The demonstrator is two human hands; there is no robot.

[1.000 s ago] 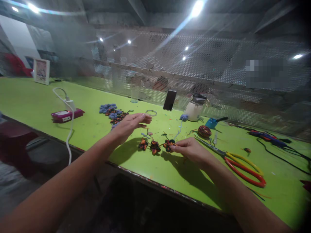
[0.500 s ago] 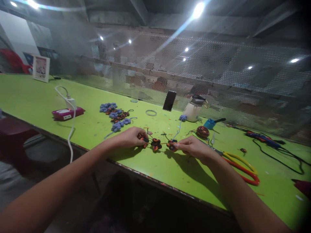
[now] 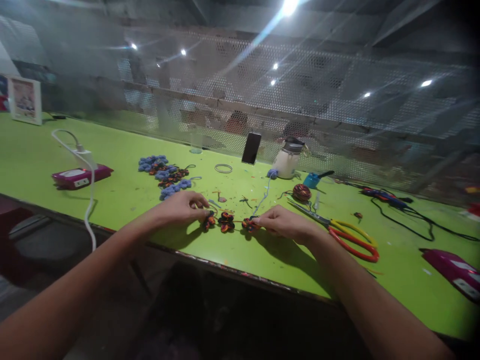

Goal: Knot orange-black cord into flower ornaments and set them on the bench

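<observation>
A short strand of three dark, orange-flecked crochet flowers [image 3: 226,222] lies along the near part of the green table. My left hand [image 3: 183,207] pinches the flower at its left end, and my right hand [image 3: 279,221] pinches the one at its right end. The middle flower sits between them, joined by cord. Behind my left hand rests a pile of blue and dark crochet flowers [image 3: 165,172]. Scissors with red and yellow handles [image 3: 354,240] lie beside my right forearm, near a ball of dark reddish yarn [image 3: 301,192].
Toward the back stand a phone [image 3: 251,148], a white jar [image 3: 287,160] and a clear cup [image 3: 196,141]. A ring [image 3: 223,168] lies before them. Purple power strips sit at left [image 3: 82,176] and right [image 3: 452,272]. A soldering-type tool with black cable [image 3: 390,198] lies at right.
The camera view has turned to the right, bringing the right power strip further into view. Both hands keep hold of the flower strand, which now sits lower against the table.
</observation>
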